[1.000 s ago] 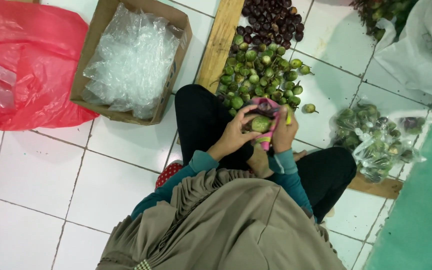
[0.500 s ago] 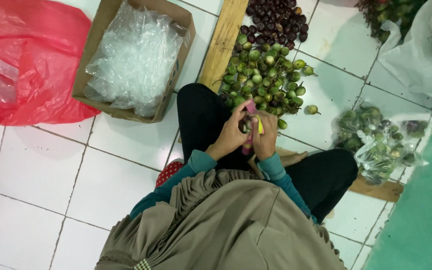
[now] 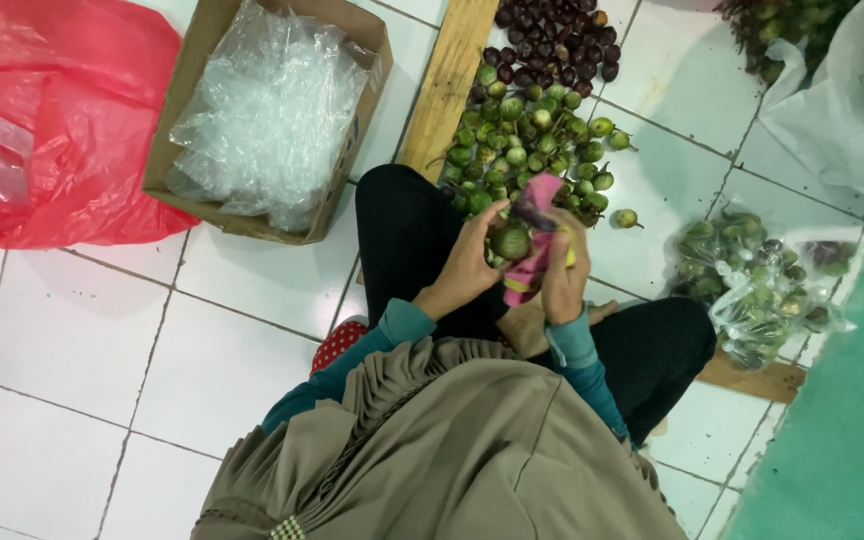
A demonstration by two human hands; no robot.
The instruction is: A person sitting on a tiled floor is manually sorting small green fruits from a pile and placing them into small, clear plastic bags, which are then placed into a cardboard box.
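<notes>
- The left hand (image 3: 467, 268) is curled around a round green fruit (image 3: 511, 242), fingers closed on it, just above the lap.
- The right hand (image 3: 564, 282) grips a pink cloth (image 3: 535, 258), fingers closed — the cloth touches the fruit.
- A pile of green fruits (image 3: 527, 140) lies on the white tiled floor (image 3: 82, 340) just ahead; dark purple ones (image 3: 552, 35) are beyond it.
- A cardboard box (image 3: 192, 120) of clear plastic bags stands beside a red plastic bag (image 3: 42, 110).
- A clear bag of fruits (image 3: 752, 280) lies near the right knee.

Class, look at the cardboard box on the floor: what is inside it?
The box is filled with crumpled clear plastic bags. They cover its bottom, so anything beneath them cannot be seen.
</notes>
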